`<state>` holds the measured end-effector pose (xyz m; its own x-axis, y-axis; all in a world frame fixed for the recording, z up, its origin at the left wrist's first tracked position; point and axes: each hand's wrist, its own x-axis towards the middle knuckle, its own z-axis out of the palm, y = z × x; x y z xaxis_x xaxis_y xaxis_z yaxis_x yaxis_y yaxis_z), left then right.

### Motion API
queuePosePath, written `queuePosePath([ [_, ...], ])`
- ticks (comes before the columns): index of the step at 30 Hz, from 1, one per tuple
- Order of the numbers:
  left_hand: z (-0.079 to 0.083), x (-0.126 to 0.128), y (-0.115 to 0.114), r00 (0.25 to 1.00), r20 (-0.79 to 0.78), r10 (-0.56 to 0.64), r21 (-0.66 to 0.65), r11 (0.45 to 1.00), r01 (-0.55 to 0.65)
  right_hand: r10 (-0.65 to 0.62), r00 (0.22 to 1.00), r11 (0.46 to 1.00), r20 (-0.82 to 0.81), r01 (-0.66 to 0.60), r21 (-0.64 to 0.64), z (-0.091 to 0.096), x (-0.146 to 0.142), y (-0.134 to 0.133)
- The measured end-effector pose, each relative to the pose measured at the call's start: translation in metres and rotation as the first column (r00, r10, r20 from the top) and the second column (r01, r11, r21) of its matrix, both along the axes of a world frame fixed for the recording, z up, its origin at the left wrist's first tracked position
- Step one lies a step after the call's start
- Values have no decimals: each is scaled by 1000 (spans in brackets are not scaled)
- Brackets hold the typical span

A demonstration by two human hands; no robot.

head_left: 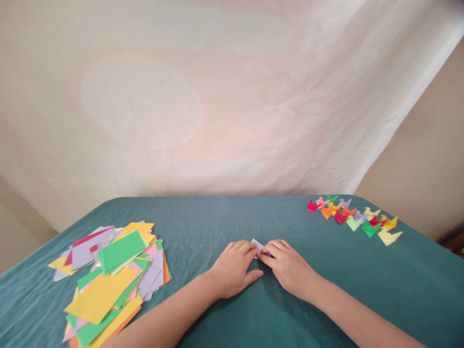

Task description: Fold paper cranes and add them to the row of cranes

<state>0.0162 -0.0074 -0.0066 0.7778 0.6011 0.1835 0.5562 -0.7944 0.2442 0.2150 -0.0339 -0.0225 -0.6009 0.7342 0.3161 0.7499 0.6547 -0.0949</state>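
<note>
A small lilac paper piece (pixel 258 245) lies on the teal tablecloth (pixel 224 217) at the middle, mostly covered by my fingers. My left hand (pixel 235 268) rests palm down on its left side, fingers curled over the paper. My right hand (pixel 288 266) presses on its right side with fingertips pinched together on the paper. Both hands touch each other over the piece.
A loose pile of coloured paper sheets (pixel 112 275) in yellow, green, lilac, pink and orange lies at the left. Several small folded paper figures (pixel 355 220) stand in rows at the far right. A pale cloth backdrop (pixel 217 96) hangs behind the table.
</note>
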Motion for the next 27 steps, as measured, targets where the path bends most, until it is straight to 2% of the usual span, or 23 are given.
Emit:
queuePosePath([
  [15,0,1,-1,999,-46,5,44,999,-3,-124,979,992,159,125,0,18,-1,-10],
  [22,-1,0,0,999,-47,3,48,999,0,-227,940,974,255,224,41,14,6,-10],
  [27,-1,0,1,999,-48,-1,48,999,4,-248,935,969,254,241,59,13,15,-8],
])
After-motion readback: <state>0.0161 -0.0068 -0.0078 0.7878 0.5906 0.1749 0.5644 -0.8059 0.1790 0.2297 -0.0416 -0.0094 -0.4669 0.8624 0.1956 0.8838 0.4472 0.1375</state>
